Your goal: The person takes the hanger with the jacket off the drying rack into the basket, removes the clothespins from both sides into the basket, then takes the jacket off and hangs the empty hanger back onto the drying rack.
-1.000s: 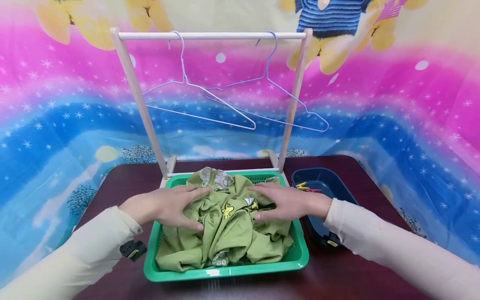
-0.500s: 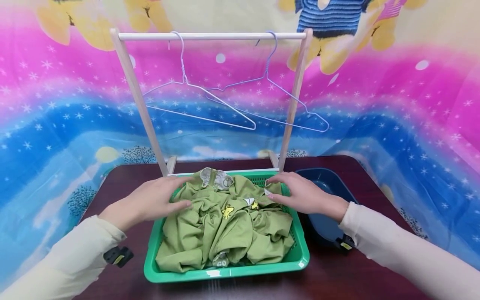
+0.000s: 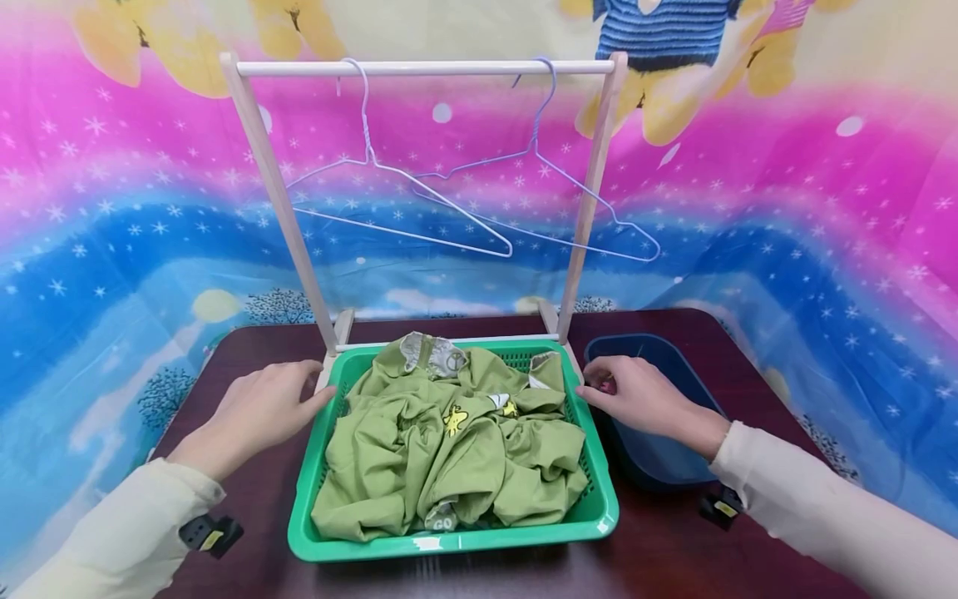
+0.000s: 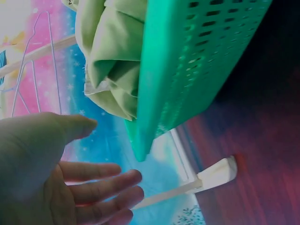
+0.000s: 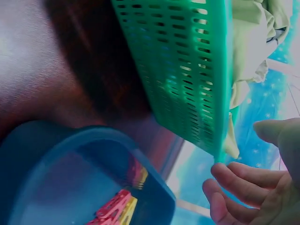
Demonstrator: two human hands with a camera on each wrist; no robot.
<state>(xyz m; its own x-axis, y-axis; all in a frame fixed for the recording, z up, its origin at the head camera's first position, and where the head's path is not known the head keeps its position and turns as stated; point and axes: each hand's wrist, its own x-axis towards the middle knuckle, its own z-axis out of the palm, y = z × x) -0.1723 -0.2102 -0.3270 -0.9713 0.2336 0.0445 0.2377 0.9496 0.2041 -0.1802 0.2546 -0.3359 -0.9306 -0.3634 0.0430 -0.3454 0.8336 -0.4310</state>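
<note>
A green plastic basket (image 3: 449,545) holds a heap of crumpled olive-green clothing (image 3: 456,449) with small yellow cartoon prints. My left hand (image 3: 254,413) hovers at the basket's left rim, thumb and fingers spread apart; the left wrist view shows a gap between hand and rim. On the other side, my right hand (image 3: 647,399) is beside the right rim and over a dark blue basin (image 3: 651,474). Its fingers bend loosely around nothing, and whether a fingertip touches the rim I cannot tell. Red and yellow clothespins (image 5: 112,208) lie inside the basin, mostly hidden in the head view.
Behind the basket stands a wooden rack (image 3: 279,200). From its top bar hang a white wire hanger (image 3: 419,237) and a purple wire hanger (image 3: 569,170). Everything rests on a dark red-brown table (image 3: 718,549), with a patterned cloth backdrop (image 3: 823,216) around it.
Both hands have left the clothing and moved outward, the left hand to the left and the right hand to the right, down to the basket's side rims. The clothing stays in the basket.
</note>
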